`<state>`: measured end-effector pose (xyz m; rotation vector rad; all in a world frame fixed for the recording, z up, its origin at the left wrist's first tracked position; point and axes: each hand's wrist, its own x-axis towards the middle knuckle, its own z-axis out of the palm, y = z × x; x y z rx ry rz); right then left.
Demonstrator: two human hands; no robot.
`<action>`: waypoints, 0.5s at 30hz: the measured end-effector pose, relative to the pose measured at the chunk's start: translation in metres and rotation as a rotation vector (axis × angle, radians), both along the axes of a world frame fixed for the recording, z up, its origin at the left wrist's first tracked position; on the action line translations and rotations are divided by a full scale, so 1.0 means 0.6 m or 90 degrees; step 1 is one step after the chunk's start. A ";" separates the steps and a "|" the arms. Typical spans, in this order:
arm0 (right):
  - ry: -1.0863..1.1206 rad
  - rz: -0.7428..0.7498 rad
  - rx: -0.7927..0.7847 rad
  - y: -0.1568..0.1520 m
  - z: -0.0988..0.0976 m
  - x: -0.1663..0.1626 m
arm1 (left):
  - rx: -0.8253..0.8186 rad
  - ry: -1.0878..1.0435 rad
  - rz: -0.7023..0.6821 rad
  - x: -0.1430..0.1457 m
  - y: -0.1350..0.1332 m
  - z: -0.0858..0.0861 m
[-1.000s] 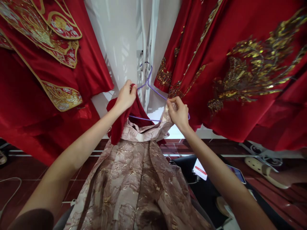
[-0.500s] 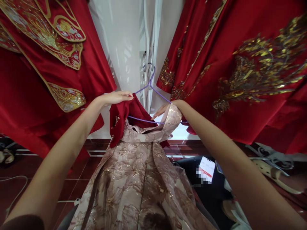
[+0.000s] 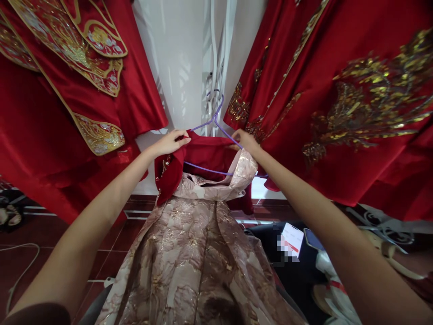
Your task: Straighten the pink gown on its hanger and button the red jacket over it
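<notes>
A pink-and-gold brocade dress [image 3: 189, 225] hangs in front of me from a thin purple hanger [image 3: 220, 125]. Behind its neckline a red garment [image 3: 213, 149] with beaded trim spreads across the hanger. My left hand [image 3: 172, 141] pinches the red garment's upper edge at the left shoulder of the hanger. At the opposite shoulder, my right hand [image 3: 248, 142] is closed on the red cloth's top edge, its fingertips partly hidden behind the hanger and cloth. The dress strap sits just below my right hand.
Red gowns with gold embroidery hang at left [image 3: 101, 131] and right [image 3: 355, 104]. White metal bars [image 3: 216, 54] rise behind the hanger. A lit phone [image 3: 291, 241] lies on a dark surface at lower right, near a beige clog [image 3: 389, 253]. A white cable [image 3: 30, 246] runs along the tiled floor.
My right hand has risen, drawing the red garment's edge up and across to the right side of the hanger. My left hand stays on the left shoulder. The view has shifted slightly.
</notes>
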<state>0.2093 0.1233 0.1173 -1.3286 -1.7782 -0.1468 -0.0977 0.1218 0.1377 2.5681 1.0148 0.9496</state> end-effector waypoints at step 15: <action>0.093 -0.083 -0.144 -0.171 0.056 0.192 | 0.089 0.017 0.033 0.023 -0.013 -0.033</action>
